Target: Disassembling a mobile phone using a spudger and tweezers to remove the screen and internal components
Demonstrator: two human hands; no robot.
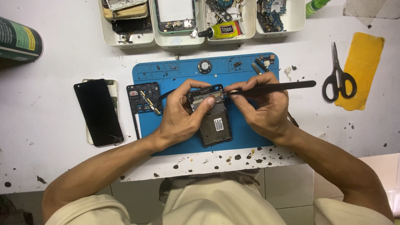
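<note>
An opened black phone body (214, 123) lies on the blue work mat (246, 141), its insides facing up. My left hand (181, 114) grips its upper left corner, thumb pressed on the top part. My right hand (262, 106) holds black tweezers (283, 86), whose tips touch the phone's top edge near the middle. The handle end of the tweezers points right.
A black screen panel (98, 111) and a phone frame (143, 102) lie left of the phone. Scissors (338, 77) rest on a yellow sheet (361, 71) at right. White trays (233, 38) of parts and a yellow glue tube (223, 30) line the back. A dark can (18, 41) lies far left.
</note>
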